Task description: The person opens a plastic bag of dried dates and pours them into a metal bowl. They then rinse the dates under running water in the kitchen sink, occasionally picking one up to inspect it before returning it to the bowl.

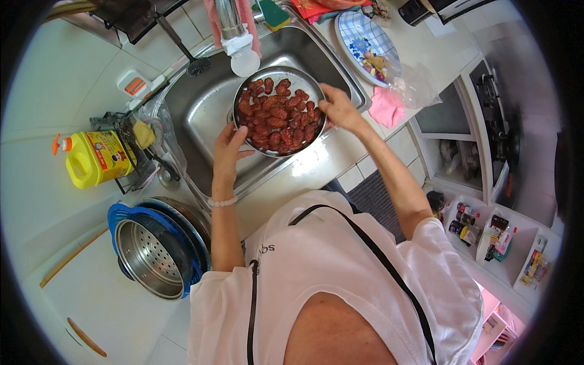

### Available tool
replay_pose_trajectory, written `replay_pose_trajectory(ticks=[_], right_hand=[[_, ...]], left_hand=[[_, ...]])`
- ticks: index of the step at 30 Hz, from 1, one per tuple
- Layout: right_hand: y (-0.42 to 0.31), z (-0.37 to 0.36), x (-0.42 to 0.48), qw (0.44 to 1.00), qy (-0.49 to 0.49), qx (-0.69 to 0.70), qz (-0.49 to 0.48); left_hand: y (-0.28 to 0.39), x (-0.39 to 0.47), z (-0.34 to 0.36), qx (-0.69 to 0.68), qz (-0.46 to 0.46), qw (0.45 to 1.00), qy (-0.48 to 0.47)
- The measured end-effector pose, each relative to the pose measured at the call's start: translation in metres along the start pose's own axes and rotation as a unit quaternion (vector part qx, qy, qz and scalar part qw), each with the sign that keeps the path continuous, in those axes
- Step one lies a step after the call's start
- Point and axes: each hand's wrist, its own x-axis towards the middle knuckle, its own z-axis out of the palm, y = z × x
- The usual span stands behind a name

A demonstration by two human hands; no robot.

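Note:
Both my hands grip the rim of a round stainless steel pan [299, 77] over the front right part of the sink [205, 123]. Many reddish-brown, wrinkled pieces of food [278, 112], perhaps dried fruit, cover its bottom. My left hand [229, 148] holds the lower left side, thumb at the rim. On the right side, my right hand [340, 107] has its thumb at the rim, and its other fingers are mostly hidden. Just beyond the pan hangs the faucet [235, 41] with a white spray head.
Yellow detergent jug [98, 159] and wire rack stand left of the sink. Nested colanders and basins [150, 255] lean lower left. A blue-checked oval plate [365, 34] with garlic and ginger, and a pink cloth [385, 107], lie right. A scrubbing brush [198, 66] hangs over the sink's back left.

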Motion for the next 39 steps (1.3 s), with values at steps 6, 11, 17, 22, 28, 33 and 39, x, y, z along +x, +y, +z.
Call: replay_pose_trajectory(ticks=[6,11,17,22,28,33,39], right_hand=[[-0.05,-0.029,-0.001,0.998,-0.059,-0.01,-0.036],[-0.073,-0.017,-0.019,0.922,0.184,-0.305,-0.152],[-0.096,0.03,-0.032,0.867,0.198,-0.345,-0.301],[-0.094,0.049,-0.014,0.898,0.132,-0.322,-0.27],[-0.1,0.068,-0.042,0.877,0.009,-0.345,-0.335],[-0.092,0.078,-0.044,0.852,-0.019,-0.354,-0.385],[-0.101,0.072,-0.022,0.848,-0.059,-0.349,-0.395]], left_hand=[[0.006,-0.003,0.008,0.006,0.013,1.0,-0.024],[0.009,-0.021,0.027,-0.034,0.064,0.997,-0.008],[0.0,-0.023,0.036,-0.039,0.063,0.997,-0.001],[0.002,-0.028,0.039,-0.031,0.073,0.997,-0.002],[-0.007,-0.029,0.03,-0.056,0.067,0.996,0.023],[-0.008,-0.027,0.029,-0.071,0.076,0.994,0.026],[-0.004,-0.028,0.027,-0.078,0.071,0.994,0.001]])
